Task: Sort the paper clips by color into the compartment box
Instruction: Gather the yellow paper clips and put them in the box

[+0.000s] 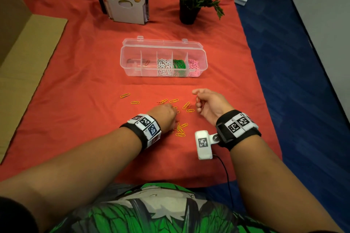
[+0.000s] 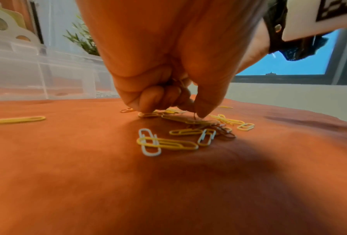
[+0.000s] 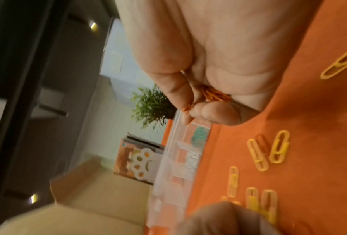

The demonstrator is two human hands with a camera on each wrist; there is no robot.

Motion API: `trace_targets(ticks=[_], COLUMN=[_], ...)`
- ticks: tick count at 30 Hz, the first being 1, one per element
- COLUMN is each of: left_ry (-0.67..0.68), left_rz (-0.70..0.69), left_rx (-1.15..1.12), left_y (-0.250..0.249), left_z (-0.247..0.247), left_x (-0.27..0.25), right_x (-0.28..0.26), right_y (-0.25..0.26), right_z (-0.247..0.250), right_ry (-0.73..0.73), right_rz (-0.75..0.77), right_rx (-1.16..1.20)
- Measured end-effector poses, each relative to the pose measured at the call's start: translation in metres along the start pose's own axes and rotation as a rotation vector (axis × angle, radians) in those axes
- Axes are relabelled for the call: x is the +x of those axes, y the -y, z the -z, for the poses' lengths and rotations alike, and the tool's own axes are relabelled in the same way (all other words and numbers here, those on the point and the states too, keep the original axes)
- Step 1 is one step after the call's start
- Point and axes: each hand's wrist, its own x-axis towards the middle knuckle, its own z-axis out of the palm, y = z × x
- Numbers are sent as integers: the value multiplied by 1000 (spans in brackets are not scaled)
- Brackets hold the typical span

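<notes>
while right hand (image 1: 209, 104) grips red clips (image 1: 201, 103), 5-slot box (image 1: 164, 58) holds 3 sorted piles.

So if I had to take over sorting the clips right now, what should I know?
Right hand: raised just above the cloth, holding a bunch of red clips.
Left hand: down on the loose pile, fingers curled and pinching at clips; it seems to hold a few already.
Compartment box: open beyond the pile. White clips, green clips and pink clips fill three sections on the right; a left section holds a red clip or two.
Left to do: drop the red bunch in, then sort the yellow clips, a couple of pale blue clips and the stray red ones on the red cloth.
</notes>
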Motion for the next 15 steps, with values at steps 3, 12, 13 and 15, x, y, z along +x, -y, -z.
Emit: trace_targets(ticks=[3,12,13,15], left_ry=[-82,-362,-383,-393], left_rz=[124,584,613,667], left_rx=[-371,-1183,-1105,-1012], left_y=[6,61,68,79], left_z=[12,112,122,135], left_x=[-3,22,27,37], right_x=[0,7,8,9], right_y=[10,39,41,44], right_z=[2,-9,-10,-13], right_ry=[31,105,110,117], right_rz=[-97,-85,-73,-59], right_rx=[230,291,275,260])
